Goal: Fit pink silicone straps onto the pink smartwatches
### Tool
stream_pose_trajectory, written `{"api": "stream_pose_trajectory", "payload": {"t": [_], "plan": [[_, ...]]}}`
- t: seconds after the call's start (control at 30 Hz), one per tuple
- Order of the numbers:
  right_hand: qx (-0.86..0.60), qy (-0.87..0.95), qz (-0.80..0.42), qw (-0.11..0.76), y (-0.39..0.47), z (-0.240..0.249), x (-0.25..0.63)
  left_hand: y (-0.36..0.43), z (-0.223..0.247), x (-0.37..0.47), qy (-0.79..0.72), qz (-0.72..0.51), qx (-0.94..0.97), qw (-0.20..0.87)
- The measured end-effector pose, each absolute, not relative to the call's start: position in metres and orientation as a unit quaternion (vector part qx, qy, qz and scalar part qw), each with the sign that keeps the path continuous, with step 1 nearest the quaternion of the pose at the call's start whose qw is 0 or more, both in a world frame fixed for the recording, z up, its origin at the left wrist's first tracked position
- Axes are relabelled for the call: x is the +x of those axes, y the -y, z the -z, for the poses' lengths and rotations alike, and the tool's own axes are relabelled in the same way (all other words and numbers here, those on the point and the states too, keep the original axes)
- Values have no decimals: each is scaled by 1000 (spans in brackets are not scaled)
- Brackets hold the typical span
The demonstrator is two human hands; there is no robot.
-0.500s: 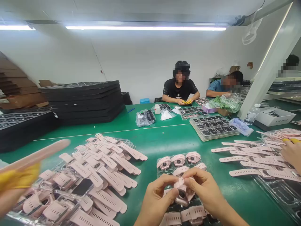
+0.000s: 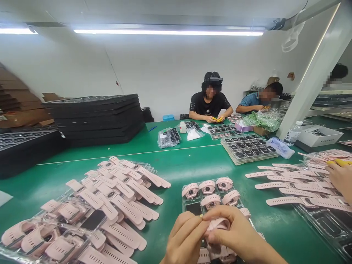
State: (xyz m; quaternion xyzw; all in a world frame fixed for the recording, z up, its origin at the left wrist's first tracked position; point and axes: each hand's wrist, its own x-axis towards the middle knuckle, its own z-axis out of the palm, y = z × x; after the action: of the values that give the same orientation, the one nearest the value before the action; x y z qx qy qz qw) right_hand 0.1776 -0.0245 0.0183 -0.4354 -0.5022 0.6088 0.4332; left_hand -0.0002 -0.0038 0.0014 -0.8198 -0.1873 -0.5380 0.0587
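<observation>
My left hand (image 2: 184, 236) and my right hand (image 2: 236, 233) meet at the bottom centre, both gripping one pink watch (image 2: 218, 223) by its curled strap. They hover over a clear plastic tray (image 2: 194, 209) that holds several pink watches with buckled straps (image 2: 208, 186). One tray pocket just ahead of my left hand is bare and dark.
A pile of flat pink watches (image 2: 121, 196) lies left on the green table (image 2: 192, 161). More pink watches (image 2: 297, 183) lie right, by another person's hand (image 2: 341, 178). Black tray stacks (image 2: 96, 117) stand back left, trays of watch bodies (image 2: 249, 146) behind. Two people sit opposite.
My hands have dropped slightly lower and closer with the watch. The yellow-gloved hand and pink strap at the left edge have left the view. The camera shifted a little.
</observation>
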Motion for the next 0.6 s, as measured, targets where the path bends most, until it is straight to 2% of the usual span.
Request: {"api": "stream_pose_trajectory", "payload": {"t": [0.17, 0.27, 0.6], "plan": [[-388, 478, -651, 443, 26, -23, 177, 12, 3, -6, 196, 531, -806, 174], [-402, 502, -621, 448, 28, -23, 178, 14, 0, -6, 201, 514, -804, 221], [-438, 543, -566, 440, 30, -17, 185, 17, -11, -9, 192, 494, -810, 252]]}}
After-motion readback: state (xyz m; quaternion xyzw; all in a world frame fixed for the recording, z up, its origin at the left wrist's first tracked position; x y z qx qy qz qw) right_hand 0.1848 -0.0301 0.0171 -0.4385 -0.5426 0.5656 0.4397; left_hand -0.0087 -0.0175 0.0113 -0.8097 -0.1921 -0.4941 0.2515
